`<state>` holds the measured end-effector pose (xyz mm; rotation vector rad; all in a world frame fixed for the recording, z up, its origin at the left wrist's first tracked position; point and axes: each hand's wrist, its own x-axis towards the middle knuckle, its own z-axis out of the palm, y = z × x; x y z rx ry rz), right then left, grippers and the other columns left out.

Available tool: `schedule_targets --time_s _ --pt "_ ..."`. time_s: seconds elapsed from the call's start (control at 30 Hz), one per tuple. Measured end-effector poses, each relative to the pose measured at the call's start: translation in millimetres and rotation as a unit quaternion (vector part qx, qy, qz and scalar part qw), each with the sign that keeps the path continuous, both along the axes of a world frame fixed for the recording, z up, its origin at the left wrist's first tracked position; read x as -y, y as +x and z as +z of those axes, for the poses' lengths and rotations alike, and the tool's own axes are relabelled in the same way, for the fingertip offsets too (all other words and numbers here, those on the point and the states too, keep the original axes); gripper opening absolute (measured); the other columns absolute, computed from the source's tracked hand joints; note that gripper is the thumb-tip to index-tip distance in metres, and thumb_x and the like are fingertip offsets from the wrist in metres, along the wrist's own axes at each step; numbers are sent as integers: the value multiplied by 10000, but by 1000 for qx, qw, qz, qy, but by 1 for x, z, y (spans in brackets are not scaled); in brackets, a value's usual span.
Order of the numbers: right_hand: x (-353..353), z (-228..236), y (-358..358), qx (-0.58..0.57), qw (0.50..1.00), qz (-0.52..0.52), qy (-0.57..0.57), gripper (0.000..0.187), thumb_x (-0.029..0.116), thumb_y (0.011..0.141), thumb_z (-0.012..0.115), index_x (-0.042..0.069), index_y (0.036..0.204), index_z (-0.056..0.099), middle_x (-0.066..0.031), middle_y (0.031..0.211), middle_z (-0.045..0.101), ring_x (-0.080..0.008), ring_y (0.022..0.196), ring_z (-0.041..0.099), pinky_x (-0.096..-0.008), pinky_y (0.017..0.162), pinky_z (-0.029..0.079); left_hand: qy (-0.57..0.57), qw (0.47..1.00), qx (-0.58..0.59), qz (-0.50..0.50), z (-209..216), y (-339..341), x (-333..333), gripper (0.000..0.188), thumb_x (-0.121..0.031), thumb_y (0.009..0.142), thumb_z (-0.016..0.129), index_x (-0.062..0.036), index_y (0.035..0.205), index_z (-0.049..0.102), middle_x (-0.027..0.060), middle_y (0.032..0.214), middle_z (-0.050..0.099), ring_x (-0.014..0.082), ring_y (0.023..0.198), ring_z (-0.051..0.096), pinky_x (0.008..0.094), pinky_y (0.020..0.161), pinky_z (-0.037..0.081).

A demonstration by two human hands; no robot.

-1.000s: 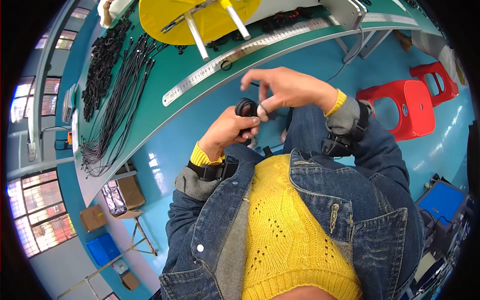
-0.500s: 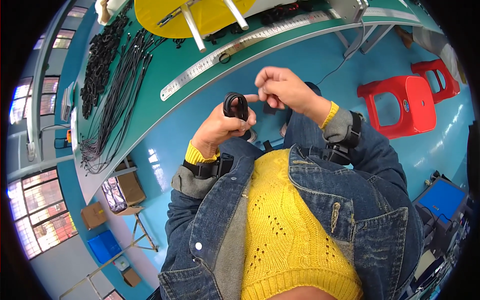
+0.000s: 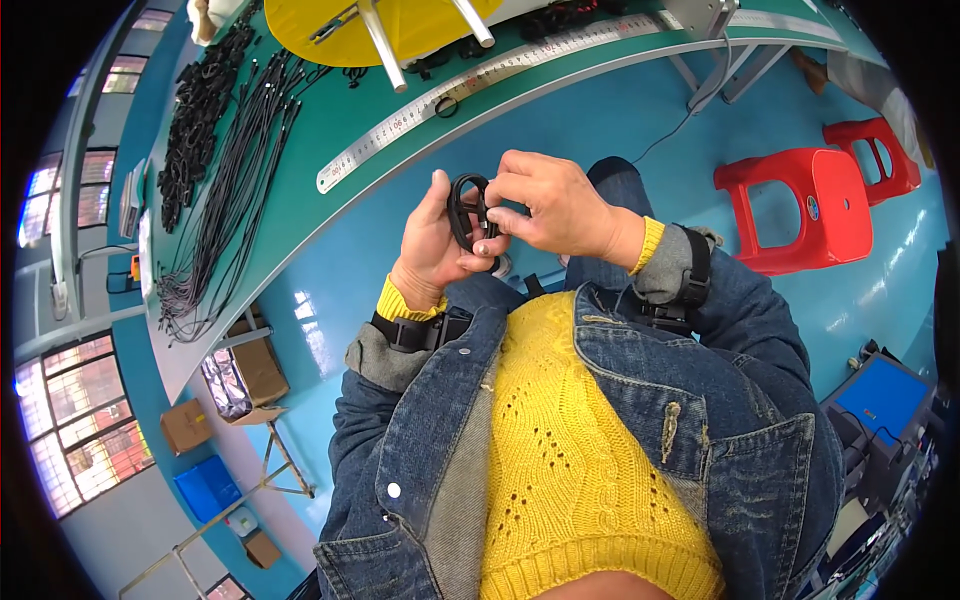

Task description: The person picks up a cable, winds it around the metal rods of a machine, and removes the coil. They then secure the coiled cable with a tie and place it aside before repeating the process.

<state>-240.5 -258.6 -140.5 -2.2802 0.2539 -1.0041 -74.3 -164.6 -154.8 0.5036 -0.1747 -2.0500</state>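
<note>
A black cable (image 3: 459,212), wound into a small oval coil, is held in front of my body, off the table's near edge. My left hand (image 3: 428,238) grips the coil from the left with its thumb pointing up and its fingers behind and below. From the right, my right hand (image 3: 555,205) pinches at the coil's side with curled fingers. What exactly lies between those fingertips is partly hidden. On the green table (image 3: 290,200) beyond, a bundle of long black cables (image 3: 235,190) is spread at the left.
A long steel ruler (image 3: 400,122) lies along the table edge, with a small black ring (image 3: 446,107) on it. Above stands a yellow disc-shaped surface (image 3: 340,30) with metal rods. Red stools (image 3: 800,205) are at the right, cardboard boxes (image 3: 262,372) at the lower left.
My right hand has come down and left onto the coil, from apart to gripping it. My left thumb has lifted upright and the coil has turned slightly.
</note>
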Motion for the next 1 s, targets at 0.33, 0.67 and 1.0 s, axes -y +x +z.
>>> schedule_targets --time_s 0.33,0.67,1.0 --pt "15 -12 -6 -33 977 115 177 98 98 742 627 51 804 567 -58 753 494 -200 645 553 -320 578 446 30 998 59 -1 0 -3 -1 417 -484 903 367 -112 1045 490 89 880 510 149 590 396 194 392 266" --pt "15 14 6 -162 951 7 264 246 238 822 539 -5 789 562 -129 685 572 -278 625 580 -355 588 451 -62 844 530 -48 27 -30 -1 250 -79 681 704 -29 883 565 -7 653 518 64 532 447 225 428 319" --pt "9 -13 26 -195 962 31 190 493 442 836 506 -47 841 566 -157 599 571 -275 563 575 -379 530 435 -45 888 452 -73 10 -19 -1 235 -209 779 639 -21 895 559 28 646 540 69 540 461 211 386 312"
